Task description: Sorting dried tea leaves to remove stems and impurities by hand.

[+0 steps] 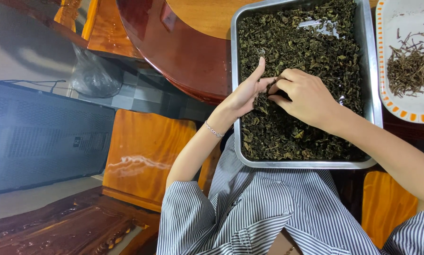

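Observation:
A rectangular metal tray [373,99] filled with dark dried leaves [311,42] rests on the edge of a round wooden table [183,52] and over my lap. My left hand [247,92] reaches over the tray's left rim, fingers pinching a few leaves, with a thin bracelet at the wrist. Touching its fingertips is my right hand [305,96], fingers curled and pinching the same small clump of leaves in the middle of the tray.
A white plate with an orange-patterned rim [404,109] holding a pile of dry stems [412,68] sits right of the tray. A wooden chair [143,151] stands to the left, a dark speaker cabinet [37,137] beyond it, and a carved wooden bench [65,226] below.

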